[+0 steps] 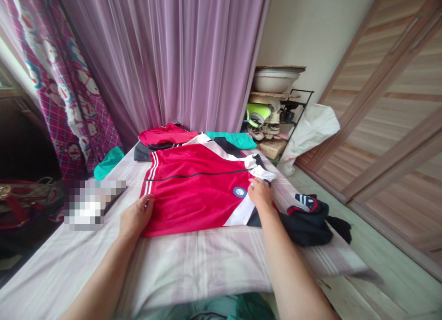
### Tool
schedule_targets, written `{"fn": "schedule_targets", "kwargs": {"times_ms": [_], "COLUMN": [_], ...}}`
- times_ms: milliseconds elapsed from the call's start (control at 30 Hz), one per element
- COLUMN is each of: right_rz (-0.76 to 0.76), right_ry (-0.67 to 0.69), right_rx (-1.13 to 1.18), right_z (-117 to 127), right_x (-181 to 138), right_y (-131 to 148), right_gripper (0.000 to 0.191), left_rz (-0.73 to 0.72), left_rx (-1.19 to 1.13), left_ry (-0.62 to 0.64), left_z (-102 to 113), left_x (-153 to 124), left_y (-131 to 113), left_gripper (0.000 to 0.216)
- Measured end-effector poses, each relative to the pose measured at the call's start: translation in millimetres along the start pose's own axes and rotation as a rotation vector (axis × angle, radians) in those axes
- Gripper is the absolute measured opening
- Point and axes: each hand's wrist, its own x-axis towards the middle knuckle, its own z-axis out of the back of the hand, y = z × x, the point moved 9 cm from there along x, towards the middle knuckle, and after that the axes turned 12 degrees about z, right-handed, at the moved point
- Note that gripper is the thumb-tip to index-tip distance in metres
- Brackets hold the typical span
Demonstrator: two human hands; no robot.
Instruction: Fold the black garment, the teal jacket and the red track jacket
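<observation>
A red track jacket [196, 186] with white stripes and black-and-white panels lies flat on the striped bedsheet [193, 264]. My left hand [135, 215] rests on its lower left edge, fingers curled onto the fabric. My right hand [260, 193] pinches the white collar part at the jacket's right side, beside a round blue badge [239, 191].
A dark bundled garment [309, 221] lies at the bed's right edge. Red, grey and teal clothes [165, 135] are piled at the far end. Pink curtains hang behind. A shoe rack [272, 122] with a basin on top and a white bag stand right, by wooden wardrobe doors.
</observation>
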Motion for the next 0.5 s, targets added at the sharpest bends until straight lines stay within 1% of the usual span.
{"fn": "schedule_targets", "kwargs": {"times_ms": [100, 167, 233, 300, 400, 500], "right_rz": [-0.15, -0.268, -0.365, -0.432, -0.481, -0.514], "right_ry": [-0.182, -0.25, -0.217, -0.135, -0.061, -0.029], "right_rx": [-0.083, -0.132, -0.156, -0.165, -0.184, -0.226], "right_z": [29.9, 45.9, 50.8, 48.7, 45.7, 44.7], "right_x": [-16.4, -26.5, -31.6, -33.3, -33.9, -34.2], "right_y": [-41.7, -73.3, -99.3, -116.3, -126.6, -132.1], "right_gripper": [0.038, 0.038, 0.04, 0.044, 0.047, 0.041], "left_rz": [0.003, 0.006, 0.01, 0.009, 0.001, 0.001], "left_rx": [0.006, 0.002, 0.0, 0.0, -0.002, -0.003], "left_ry": [0.007, 0.011, 0.013, 0.013, 0.006, -0.006], "left_z": [-0.3, -0.3, -0.2, -0.2, 0.1, 1.0], "left_x": [1.0, 1.7, 2.2, 2.2, 1.7, 1.3], "left_y": [0.0, 0.0, 0.4, 0.3, -0.3, -0.2], "left_gripper": [0.044, 0.043, 0.042, 0.043, 0.042, 0.042]}}
